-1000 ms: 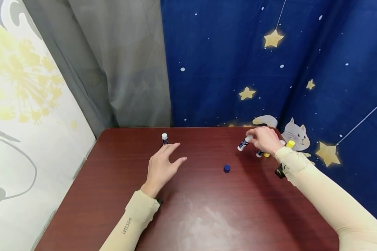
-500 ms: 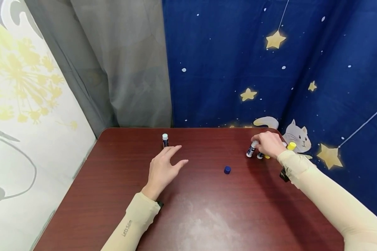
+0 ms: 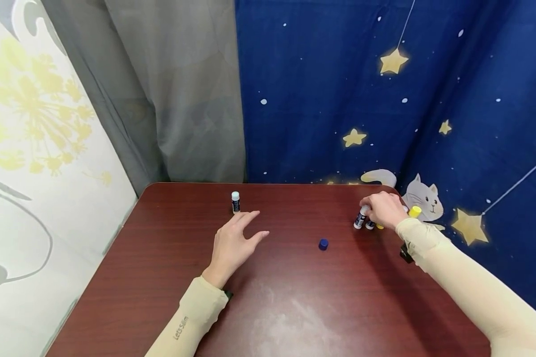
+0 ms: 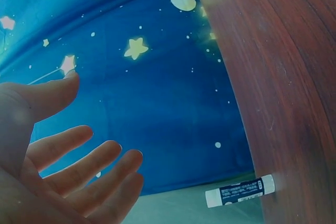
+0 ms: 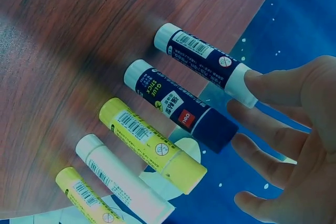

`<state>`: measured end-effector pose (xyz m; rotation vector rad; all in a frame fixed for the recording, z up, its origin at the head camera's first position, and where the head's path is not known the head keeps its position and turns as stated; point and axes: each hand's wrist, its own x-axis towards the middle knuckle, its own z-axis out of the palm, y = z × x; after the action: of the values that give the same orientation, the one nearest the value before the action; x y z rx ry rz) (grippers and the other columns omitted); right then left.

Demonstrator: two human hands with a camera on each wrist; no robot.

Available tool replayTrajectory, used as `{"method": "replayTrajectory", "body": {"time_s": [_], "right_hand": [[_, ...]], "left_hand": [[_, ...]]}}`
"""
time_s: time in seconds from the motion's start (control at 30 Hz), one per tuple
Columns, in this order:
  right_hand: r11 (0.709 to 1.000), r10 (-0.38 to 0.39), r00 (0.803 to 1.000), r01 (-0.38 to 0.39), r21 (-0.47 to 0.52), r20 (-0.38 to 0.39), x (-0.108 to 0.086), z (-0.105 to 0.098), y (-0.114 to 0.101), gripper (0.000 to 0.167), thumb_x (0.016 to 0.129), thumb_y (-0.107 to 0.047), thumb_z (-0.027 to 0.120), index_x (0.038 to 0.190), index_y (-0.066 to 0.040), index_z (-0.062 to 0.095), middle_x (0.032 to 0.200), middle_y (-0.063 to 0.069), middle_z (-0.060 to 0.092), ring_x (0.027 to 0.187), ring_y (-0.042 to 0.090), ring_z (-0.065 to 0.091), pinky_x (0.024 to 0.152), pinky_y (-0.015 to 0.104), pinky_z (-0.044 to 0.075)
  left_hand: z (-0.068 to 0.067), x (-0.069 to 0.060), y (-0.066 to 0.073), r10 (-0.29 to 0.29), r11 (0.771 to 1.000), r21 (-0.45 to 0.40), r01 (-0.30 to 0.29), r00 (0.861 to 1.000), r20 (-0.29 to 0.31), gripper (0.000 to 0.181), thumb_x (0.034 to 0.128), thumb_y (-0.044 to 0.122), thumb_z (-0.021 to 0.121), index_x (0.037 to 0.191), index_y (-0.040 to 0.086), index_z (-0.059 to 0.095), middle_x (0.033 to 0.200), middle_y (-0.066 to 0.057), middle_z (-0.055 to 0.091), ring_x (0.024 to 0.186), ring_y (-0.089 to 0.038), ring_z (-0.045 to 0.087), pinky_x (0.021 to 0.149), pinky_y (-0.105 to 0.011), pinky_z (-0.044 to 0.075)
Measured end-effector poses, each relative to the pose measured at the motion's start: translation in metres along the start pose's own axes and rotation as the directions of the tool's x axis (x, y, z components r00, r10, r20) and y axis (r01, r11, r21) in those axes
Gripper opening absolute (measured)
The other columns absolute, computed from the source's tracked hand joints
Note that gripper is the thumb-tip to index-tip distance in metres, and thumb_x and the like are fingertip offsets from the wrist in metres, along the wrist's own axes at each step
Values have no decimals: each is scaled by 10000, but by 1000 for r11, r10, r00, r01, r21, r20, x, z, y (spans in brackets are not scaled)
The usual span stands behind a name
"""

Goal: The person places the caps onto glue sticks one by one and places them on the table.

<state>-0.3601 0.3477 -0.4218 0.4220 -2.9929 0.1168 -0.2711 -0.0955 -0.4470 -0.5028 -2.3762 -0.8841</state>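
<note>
My right hand (image 3: 386, 210) pinches the white top end of a navy-labelled glue stick (image 5: 202, 56) between thumb and finger. That stick stands upright at the near end of a row on the table. Beside it in the right wrist view are a navy glue stick with a dark blue cap (image 5: 176, 106), a yellow glue stick (image 5: 152, 145), a white one (image 5: 123, 179) and another yellow one (image 5: 86, 195). My left hand (image 3: 232, 246) hovers over the table with fingers spread, holding nothing. Just beyond it stands a navy-labelled glue stick with white ends (image 3: 235, 202).
A small dark blue cap (image 3: 323, 244) lies on the reddish-brown table (image 3: 286, 282) between the hands. Behind the table's far edge hang a grey curtain (image 3: 196, 99) and a blue star-patterned curtain (image 3: 312, 89).
The right hand has carried its glue stick right and down, from tilted in the air to upright at the row's end. The left hand has hardly moved.
</note>
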Motion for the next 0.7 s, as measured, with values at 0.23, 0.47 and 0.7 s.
{"method": "replayTrajectory", "body": {"time_s": [0.23, 0.47, 0.7], "right_hand": [[1000, -6, 1000, 6, -25, 9, 0, -2, 4, 268, 838, -92, 740, 1103, -102, 776, 1044, 115, 740, 1042, 386, 608, 888, 649, 382], [1000, 6, 1000, -6, -16, 6, -1, 0, 2, 261, 829, -98, 717, 1082, -103, 776, 1027, 108, 742, 1022, 396, 602, 877, 647, 380], [1000, 10, 1000, -9, -16, 12, 0, 4, 1, 250, 833, -132, 726, 1076, -105, 779, 1028, 97, 741, 1007, 389, 583, 854, 626, 375]], "left_hand": [[1, -1, 0, -9, 1000, -3, 9, 1000, 1, 533, 817, 440, 833, 1300, 269, 686, 1193, 42, 670, 997, -199, 683, 742, -438, 552], [3, -3, -2, -6, 1000, -7, 6, 1000, -1, 527, 821, 440, 829, 1300, 272, 685, 1181, 65, 668, 966, -184, 689, 716, -419, 551], [2, -4, -3, -13, 1000, -3, 13, 1000, -2, 517, 832, 448, 816, 1302, 277, 683, 1188, 62, 669, 979, -189, 689, 727, -426, 550]]}}
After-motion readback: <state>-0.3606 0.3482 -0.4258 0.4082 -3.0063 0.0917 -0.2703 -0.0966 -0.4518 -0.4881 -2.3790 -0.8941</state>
